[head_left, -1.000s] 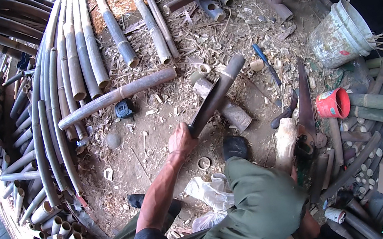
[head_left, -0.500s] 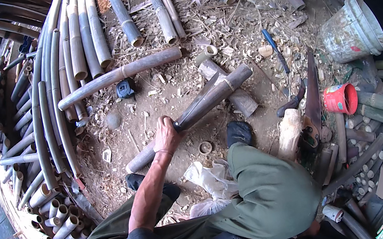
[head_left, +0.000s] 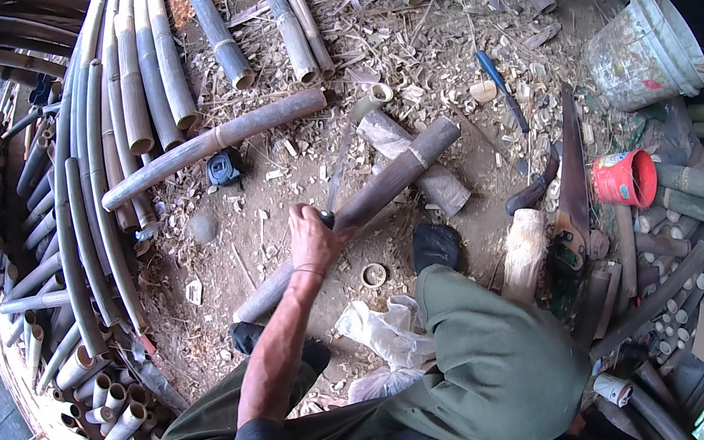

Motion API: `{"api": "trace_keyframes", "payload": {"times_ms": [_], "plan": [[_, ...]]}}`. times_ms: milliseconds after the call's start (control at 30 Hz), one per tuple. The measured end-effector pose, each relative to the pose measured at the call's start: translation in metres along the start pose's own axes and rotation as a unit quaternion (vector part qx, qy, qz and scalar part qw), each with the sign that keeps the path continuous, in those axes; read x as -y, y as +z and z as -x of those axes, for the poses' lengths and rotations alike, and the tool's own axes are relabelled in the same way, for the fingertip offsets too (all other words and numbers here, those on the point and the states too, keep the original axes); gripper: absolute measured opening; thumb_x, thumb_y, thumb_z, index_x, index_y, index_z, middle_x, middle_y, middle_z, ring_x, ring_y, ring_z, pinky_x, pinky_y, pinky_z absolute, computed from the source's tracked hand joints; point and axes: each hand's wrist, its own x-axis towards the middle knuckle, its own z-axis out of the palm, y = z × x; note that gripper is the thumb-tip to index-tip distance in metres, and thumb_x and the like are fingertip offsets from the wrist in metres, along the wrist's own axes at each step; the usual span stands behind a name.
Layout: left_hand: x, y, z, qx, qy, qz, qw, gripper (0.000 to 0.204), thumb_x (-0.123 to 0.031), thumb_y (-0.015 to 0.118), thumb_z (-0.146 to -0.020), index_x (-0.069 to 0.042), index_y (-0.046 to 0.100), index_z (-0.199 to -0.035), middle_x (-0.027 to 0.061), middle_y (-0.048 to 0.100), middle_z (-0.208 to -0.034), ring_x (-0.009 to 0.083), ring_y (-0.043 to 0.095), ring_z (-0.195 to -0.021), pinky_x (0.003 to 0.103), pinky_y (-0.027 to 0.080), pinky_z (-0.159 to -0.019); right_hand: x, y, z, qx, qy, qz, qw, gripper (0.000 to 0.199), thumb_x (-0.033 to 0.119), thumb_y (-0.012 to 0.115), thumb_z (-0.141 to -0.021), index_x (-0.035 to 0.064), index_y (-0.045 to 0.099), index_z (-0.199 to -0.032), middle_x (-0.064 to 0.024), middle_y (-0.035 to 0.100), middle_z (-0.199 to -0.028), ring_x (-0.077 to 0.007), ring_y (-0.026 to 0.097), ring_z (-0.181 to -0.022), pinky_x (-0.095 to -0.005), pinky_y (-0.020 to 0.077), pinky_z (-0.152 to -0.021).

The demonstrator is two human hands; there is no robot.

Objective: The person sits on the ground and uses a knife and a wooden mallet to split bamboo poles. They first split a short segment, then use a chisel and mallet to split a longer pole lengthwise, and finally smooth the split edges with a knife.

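My left hand [head_left: 314, 242] is closed round the dark handle of a knife [head_left: 339, 169], its thin blade pointing away over the ground. The fist is against a thick brown bamboo pole [head_left: 400, 175], which slants from near my left foot up to the right. The pole's far part rests across a short, rough bamboo block [head_left: 423, 174]. Its lower part [head_left: 265, 298] passes beneath my wrist. My right hand is hidden; only a sliver of skin shows beside my right knee.
Bamboo poles [head_left: 135, 98] lie at the far left, with one pole [head_left: 216, 145] across them. A tape measure [head_left: 224, 167], blue-handled tool [head_left: 502, 88], saw [head_left: 572, 185], red pot [head_left: 626, 179] and grey bucket [head_left: 643, 54] surround me. Shavings litter the ground. A plastic bag [head_left: 388, 329] lies between my legs.
The knife blade has turned away from the bamboo pole and now points more steeply forward, to the pole's left. My left hand has rolled slightly and moved a little to the right.
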Motion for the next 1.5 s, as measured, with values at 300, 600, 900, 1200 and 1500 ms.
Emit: {"api": "trace_keyframes", "payload": {"times_ms": [300,600,900,1200,1500], "plan": [[0.004,0.005,-0.021,0.208,0.030,0.000,0.978,0.039,-0.023,0.065,-0.080,0.007,0.050,-0.101,0.0249,0.056,-0.096,0.0378,0.062,-0.086,0.045,0.055,-0.076,0.005,-0.005,0.006,-0.002,-0.006,-0.011,1.000,0.103,0.042,0.084,-0.071,-0.0043,0.030,-0.146,-0.0207,0.047,-0.137,-0.0287,0.047,-0.124,-0.0375,0.0384,-0.104],[0.008,0.022,-0.024,0.079,0.035,0.005,0.996,0.068,-0.035,0.086,-0.065,0.006,0.052,-0.108,0.0258,0.052,-0.114,0.0396,0.057,-0.108,0.044,0.050,-0.091,0.018,0.006,0.003,0.016,-0.021,-0.037,0.999,0.101,0.039,0.084,-0.072,-0.0033,0.031,-0.146,-0.0186,0.049,-0.134,-0.0267,0.049,-0.121,-0.0360,0.0393,-0.103],[0.016,0.006,-0.036,0.188,0.032,0.058,0.980,0.057,-0.045,0.084,-0.065,0.003,0.065,-0.092,0.0210,0.070,-0.086,0.0331,0.069,-0.082,0.042,0.053,-0.076,0.031,0.011,0.004,0.028,-0.039,-0.052,0.997,0.098,0.035,0.084,-0.072,-0.0024,0.031,-0.146,-0.0165,0.051,-0.132,-0.0246,0.051,-0.118,-0.0344,0.0402,-0.101],[-0.009,-0.037,-0.001,0.137,-0.011,0.072,0.988,0.048,-0.048,0.066,-0.087,-0.002,0.061,-0.098,0.0228,0.069,-0.086,0.0392,0.068,-0.083,0.047,0.053,-0.073,0.031,0.003,0.014,0.030,-0.054,-0.057,0.996,0.096,0.031,0.085,-0.073,-0.0014,0.031,-0.146,-0.0144,0.053,-0.130,-0.0225,0.053,-0.115,-0.0329,0.0411,-0.100],[-0.028,-0.071,0.022,0.136,0.055,-0.075,0.986,0.047,-0.053,0.060,-0.090,-0.006,0.061,-0.089,0.0174,0.068,-0.077,0.0369,0.068,-0.075,0.046,0.053,-0.066,0.081,0.016,0.007,0.028,-0.099,-0.095,0.990,0.096,0.031,0.083,-0.073,-0.0011,0.030,-0.147,-0.0138,0.053,-0.130,-0.0220,0.052,-0.116,-0.0330,0.0409,-0.100]]}}
